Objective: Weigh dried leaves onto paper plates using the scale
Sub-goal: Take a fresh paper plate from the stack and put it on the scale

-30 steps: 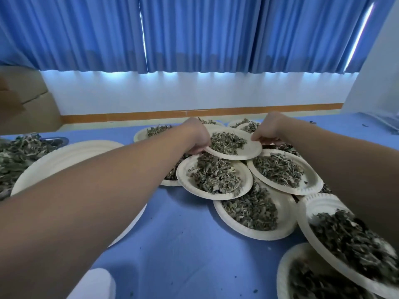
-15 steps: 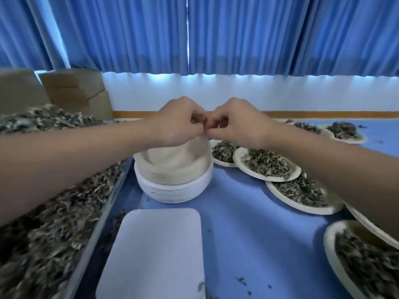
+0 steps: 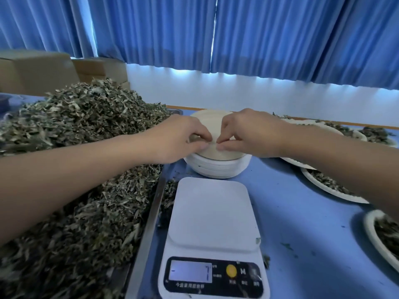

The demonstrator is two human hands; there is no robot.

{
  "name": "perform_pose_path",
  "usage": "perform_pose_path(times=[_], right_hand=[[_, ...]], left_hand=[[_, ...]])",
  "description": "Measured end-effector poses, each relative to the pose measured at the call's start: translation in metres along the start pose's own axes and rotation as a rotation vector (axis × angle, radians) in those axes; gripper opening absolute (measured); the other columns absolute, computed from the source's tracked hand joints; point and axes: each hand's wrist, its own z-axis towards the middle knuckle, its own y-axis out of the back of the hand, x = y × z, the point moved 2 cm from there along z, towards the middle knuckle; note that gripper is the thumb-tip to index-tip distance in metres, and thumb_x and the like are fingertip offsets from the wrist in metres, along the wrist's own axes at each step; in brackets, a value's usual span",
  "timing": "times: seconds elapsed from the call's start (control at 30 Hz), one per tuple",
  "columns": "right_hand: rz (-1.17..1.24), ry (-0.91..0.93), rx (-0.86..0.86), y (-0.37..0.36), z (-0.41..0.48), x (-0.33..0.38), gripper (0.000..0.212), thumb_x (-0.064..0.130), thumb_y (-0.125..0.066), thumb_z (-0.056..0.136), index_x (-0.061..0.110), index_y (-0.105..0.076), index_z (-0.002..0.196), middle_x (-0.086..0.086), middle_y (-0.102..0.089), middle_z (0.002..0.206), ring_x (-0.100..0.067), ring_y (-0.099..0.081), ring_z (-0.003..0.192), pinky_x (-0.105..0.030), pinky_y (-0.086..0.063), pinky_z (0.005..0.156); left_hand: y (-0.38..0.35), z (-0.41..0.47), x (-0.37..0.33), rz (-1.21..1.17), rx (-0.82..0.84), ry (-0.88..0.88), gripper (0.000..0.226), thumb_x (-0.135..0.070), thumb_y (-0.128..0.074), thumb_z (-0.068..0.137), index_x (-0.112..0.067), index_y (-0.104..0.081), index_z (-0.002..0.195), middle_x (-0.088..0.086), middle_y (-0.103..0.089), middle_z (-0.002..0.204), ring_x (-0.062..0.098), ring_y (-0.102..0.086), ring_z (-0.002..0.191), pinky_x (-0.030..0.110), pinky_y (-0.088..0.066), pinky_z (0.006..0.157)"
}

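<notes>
Whereas a second ago a filled plate was held among the others further to the right, both hands are now found at the stack of empty paper plates (image 3: 218, 167), which stands just beyond the digital scale (image 3: 212, 214) on the blue table (image 3: 302, 234). The left hand (image 3: 181, 137) and the right hand (image 3: 248, 132) are curled over the top plate (image 3: 212, 124), and its near rim is pinched between thumb and fingertips on either side — a single plate, it is judged, is being peeled from the pile. Half a second ago the same pinch was held slightly above the stack; it has since been lowered onto the rim. The scale's platform is bare and its display (image 3: 190, 270) is lit, though the reading cannot be made out with certainty. The heap of dried leaves (image 3: 82, 130) is piled in the metal tray (image 3: 149, 219) at the left, touched by neither hand, while filled plates (image 3: 330, 186) are ranged along the right. One portion is thus taken as finished and the next as barely begun — an empty plate must first be freed and laid on the scale.
</notes>
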Motion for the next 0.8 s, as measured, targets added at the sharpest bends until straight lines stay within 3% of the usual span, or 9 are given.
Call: perform_pose_path(times=[0.07, 0.27, 0.43, 0.57, 0.8], right_hand=[[-0.042, 0.013, 0.011, 0.000, 0.001, 0.000, 0.027, 0.043, -0.055, 0.100, 0.028, -0.076, 0.095, 0.007, -0.064, 0.098, -0.018, -0.055, 0.091, -0.034, -0.044, 0.063], [-0.114, 0.063, 0.002, 0.001, -0.003, 0.002, 0.034, 0.045, -0.047, 0.102, 0.025, -0.074, 0.096, 0.009, -0.062, 0.098, -0.020, -0.056, 0.091, -0.024, -0.028, 0.055], [-0.208, 0.107, 0.011, 0.003, -0.006, 0.009, 0.036, 0.041, -0.040, 0.104, 0.026, -0.072, 0.098, 0.007, -0.060, 0.100, -0.022, -0.055, 0.085, -0.031, -0.033, 0.058], [-0.385, 0.122, -0.015, 0.001, -0.009, 0.015, 0.042, 0.040, -0.026, 0.105, 0.022, -0.065, 0.100, 0.005, -0.055, 0.101, -0.026, -0.057, 0.078, -0.031, -0.028, 0.056], [-0.445, 0.113, -0.144, 0.025, -0.015, 0.017, 0.042, 0.038, -0.029, 0.107, 0.018, -0.065, 0.104, 0.000, -0.049, 0.097, -0.031, -0.058, 0.079, -0.040, -0.047, 0.062]], left_hand=[[0.000, 0.000, 0.001, -0.024, -0.012, -0.004, 0.021, -0.024, -0.066, 0.095, -0.022, -0.075, 0.114, -0.010, -0.071, 0.112, 0.009, -0.061, 0.106, 0.033, -0.046, 0.098], [0.001, 0.002, 0.001, -0.046, -0.018, -0.018, 0.021, -0.024, -0.067, 0.095, -0.022, -0.076, 0.113, -0.013, -0.072, 0.114, 0.003, -0.060, 0.105, 0.028, -0.045, 0.099], [0.000, 0.004, 0.001, -0.019, -0.007, -0.020, 0.021, -0.022, -0.068, 0.094, -0.024, -0.076, 0.114, -0.013, -0.071, 0.115, 0.007, -0.060, 0.109, 0.031, -0.044, 0.100], [0.000, 0.006, -0.002, -0.019, -0.014, -0.025, 0.021, -0.020, -0.067, 0.094, -0.022, -0.076, 0.112, -0.012, -0.071, 0.114, 0.008, -0.060, 0.108, 0.034, -0.044, 0.100], [0.014, 0.009, -0.014, 0.050, -0.113, -0.069, 0.019, -0.027, -0.064, 0.095, -0.020, -0.075, 0.110, -0.001, -0.068, 0.101, 0.021, -0.060, 0.095, 0.043, -0.048, 0.087]])
